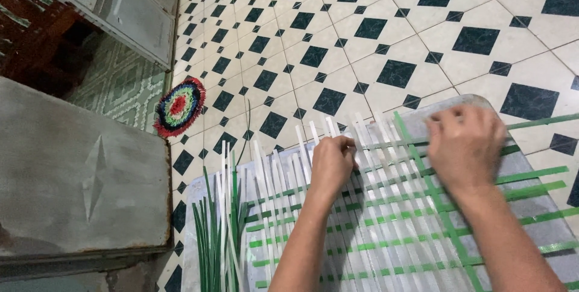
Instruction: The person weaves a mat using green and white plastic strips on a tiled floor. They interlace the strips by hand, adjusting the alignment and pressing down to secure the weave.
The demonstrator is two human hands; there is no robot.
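Both hands' fingers on woven strips, metal sheet

One head-worn camera looks steeply down, close over the woven strips and tiled floor.

No packages, labels, signs or screens appear anywhere in this view, near or far, left or right.
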